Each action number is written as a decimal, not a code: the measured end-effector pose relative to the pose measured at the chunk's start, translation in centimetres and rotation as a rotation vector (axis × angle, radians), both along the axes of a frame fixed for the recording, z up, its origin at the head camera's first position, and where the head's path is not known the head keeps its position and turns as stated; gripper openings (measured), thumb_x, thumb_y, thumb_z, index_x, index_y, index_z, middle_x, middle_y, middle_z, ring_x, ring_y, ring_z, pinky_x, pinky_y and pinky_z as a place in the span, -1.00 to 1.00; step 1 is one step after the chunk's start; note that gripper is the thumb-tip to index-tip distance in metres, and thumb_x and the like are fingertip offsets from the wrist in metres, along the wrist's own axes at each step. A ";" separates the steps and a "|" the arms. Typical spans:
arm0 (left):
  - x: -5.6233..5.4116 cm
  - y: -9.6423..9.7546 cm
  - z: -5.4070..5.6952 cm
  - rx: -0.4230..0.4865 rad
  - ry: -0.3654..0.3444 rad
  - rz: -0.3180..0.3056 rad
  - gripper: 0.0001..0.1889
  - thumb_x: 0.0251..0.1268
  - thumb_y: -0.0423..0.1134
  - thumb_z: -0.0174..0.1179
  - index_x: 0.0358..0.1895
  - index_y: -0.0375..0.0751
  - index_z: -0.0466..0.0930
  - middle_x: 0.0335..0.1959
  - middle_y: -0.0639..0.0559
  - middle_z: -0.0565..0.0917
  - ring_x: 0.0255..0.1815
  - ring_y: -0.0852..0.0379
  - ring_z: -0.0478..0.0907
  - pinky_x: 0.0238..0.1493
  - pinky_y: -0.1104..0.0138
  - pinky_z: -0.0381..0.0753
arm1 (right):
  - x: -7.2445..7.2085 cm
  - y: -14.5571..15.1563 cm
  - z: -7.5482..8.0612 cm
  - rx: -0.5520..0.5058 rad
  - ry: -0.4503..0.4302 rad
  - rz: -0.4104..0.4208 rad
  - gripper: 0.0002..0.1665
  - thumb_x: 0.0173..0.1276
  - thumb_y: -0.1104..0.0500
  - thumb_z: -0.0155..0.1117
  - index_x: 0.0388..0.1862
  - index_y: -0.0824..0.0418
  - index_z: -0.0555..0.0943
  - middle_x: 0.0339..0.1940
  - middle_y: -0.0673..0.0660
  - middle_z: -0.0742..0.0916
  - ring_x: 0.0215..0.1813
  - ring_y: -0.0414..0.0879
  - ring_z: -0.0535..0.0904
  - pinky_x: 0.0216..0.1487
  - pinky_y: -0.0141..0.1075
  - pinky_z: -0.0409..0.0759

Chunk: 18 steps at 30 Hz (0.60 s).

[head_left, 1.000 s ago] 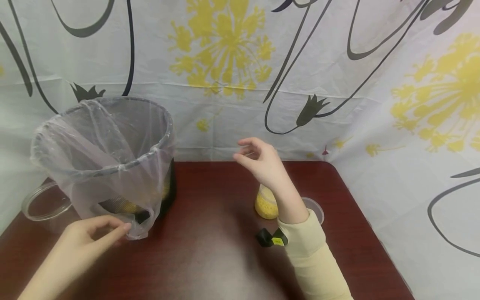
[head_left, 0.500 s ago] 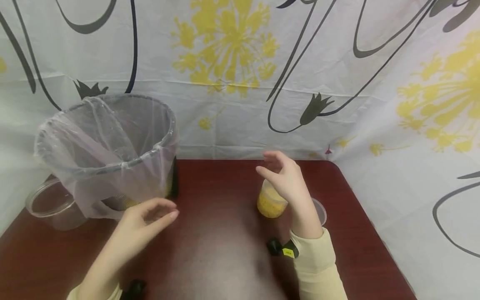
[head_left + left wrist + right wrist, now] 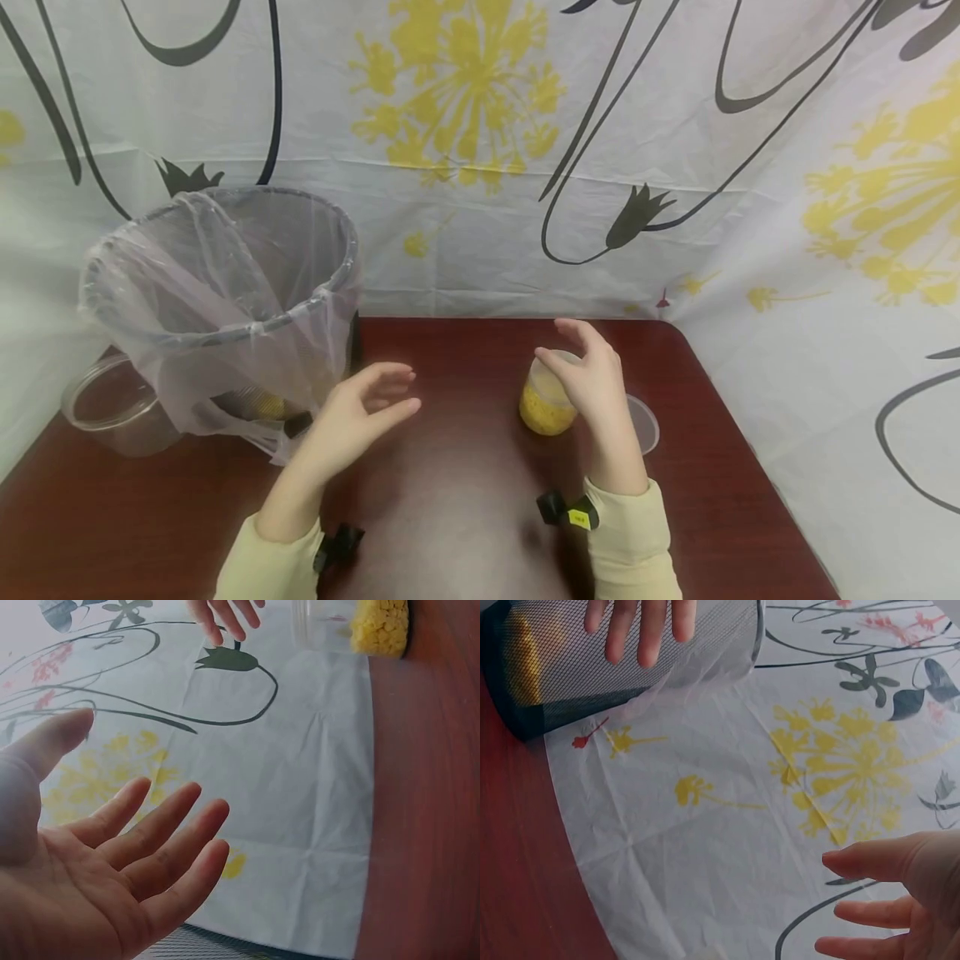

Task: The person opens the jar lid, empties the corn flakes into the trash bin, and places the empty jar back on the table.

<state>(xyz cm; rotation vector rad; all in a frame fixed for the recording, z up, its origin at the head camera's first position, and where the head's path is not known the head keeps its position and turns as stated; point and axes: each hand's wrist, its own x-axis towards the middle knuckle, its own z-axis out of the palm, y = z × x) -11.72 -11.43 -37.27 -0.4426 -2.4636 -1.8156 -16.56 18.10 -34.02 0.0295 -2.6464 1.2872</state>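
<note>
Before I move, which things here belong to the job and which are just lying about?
Probably part of the job:
jar of yellow pieces, near the right hand
lined mesh bin, near the left hand

Seemingly just lying about:
clear tub beside the bin
round clear item, partly hidden

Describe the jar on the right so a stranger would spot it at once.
Start at the dark red table, with the tall mesh bin on its left side. Across to the person's right, a small jar stands upright close to the right hand. The yellow bits filling its lower part set it apart from the wider clear tub beside the bin, which shows none.
</note>
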 end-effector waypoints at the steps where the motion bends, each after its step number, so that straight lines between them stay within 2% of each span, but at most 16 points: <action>1: -0.3 0.2 -0.2 0.003 -0.014 -0.004 -0.55 0.15 -0.23 0.37 0.11 -0.26 0.52 0.00 -0.10 0.62 0.03 -0.06 0.57 0.08 0.04 0.51 | 0.0 0.1 -0.2 0.011 -0.011 -0.002 -0.40 0.21 0.06 0.39 0.23 0.16 0.50 0.22 0.15 0.57 0.30 0.02 0.37 0.27 -0.04 0.31; 5: -1.6 0.8 -1.0 0.010 -0.074 -0.016 -0.42 0.08 -0.23 0.41 0.21 -0.24 0.46 0.08 -0.13 0.59 0.12 -0.10 0.51 0.15 0.02 0.45 | -0.1 0.3 -0.8 0.086 -0.062 -0.003 -0.31 0.19 0.03 0.38 0.29 0.16 0.44 0.29 0.20 0.49 0.34 0.12 0.29 0.29 0.03 0.25; 9: -2.4 1.5 -1.4 -0.038 -0.098 -0.015 -0.27 0.02 -0.17 0.46 0.32 -0.16 0.37 0.21 -0.12 0.51 0.23 -0.09 0.42 0.19 0.01 0.40 | -0.1 0.6 -1.1 0.164 -0.112 -0.011 -0.21 0.17 -0.02 0.38 0.35 0.17 0.37 0.35 0.27 0.40 0.36 0.28 0.19 0.28 0.13 0.20; 14: -2.8 2.3 -1.8 -0.135 -0.079 -0.027 -0.07 -0.05 -0.05 0.49 0.44 -0.06 0.21 0.36 -0.07 0.36 0.37 -0.05 0.24 0.29 -0.03 0.26 | -0.1 1.1 -1.4 0.230 -0.204 -0.006 -0.10 0.14 -0.06 0.39 0.41 0.19 0.29 0.38 0.33 0.34 0.35 0.37 0.13 0.26 0.19 0.18; 18: -2.7 2.7 -2.2 -0.176 -0.096 -0.038 0.05 -0.11 0.00 0.51 0.50 0.02 0.08 0.45 0.02 0.21 0.44 0.00 0.11 0.33 -0.04 0.19 | -0.1 1.2 -1.7 0.265 -0.246 0.025 -0.03 0.12 -0.08 0.41 0.44 0.19 0.23 0.37 0.34 0.33 0.35 0.37 0.13 0.23 0.21 0.22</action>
